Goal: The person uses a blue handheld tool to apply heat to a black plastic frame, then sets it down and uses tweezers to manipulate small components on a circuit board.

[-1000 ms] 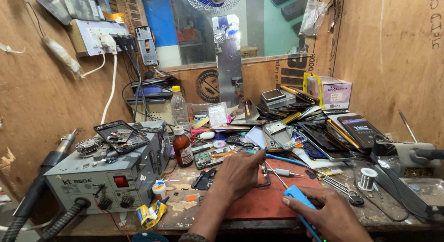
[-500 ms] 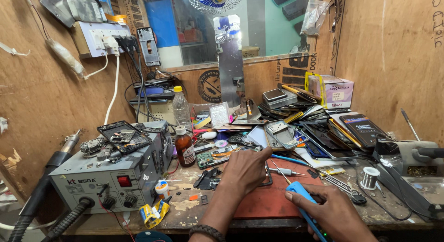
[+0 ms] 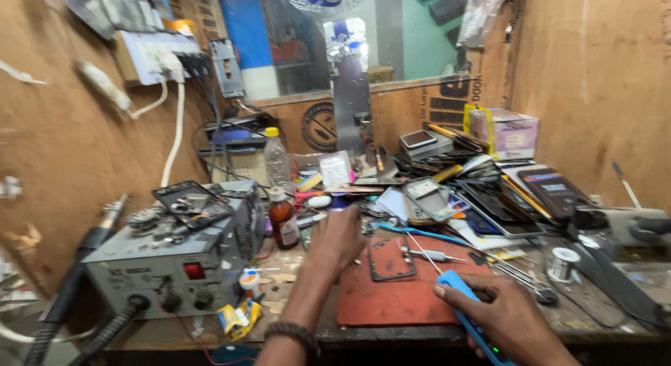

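Red mat (image 3: 391, 299) — blue, perhaps plastic, tool (image 3: 467, 311)

The one head-worn view looks down and forward, from close above the near edge of the desk (image 3: 293, 296), toward its back wall.

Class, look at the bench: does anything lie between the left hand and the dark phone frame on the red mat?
Nothing visible does. The left hand rests beside the phone frame on the red mat, bare mat between.

L hand (image 3: 337, 240) reaches fwd, palm down, fingers curled; R hand (image 3: 504, 314) closed in grip.
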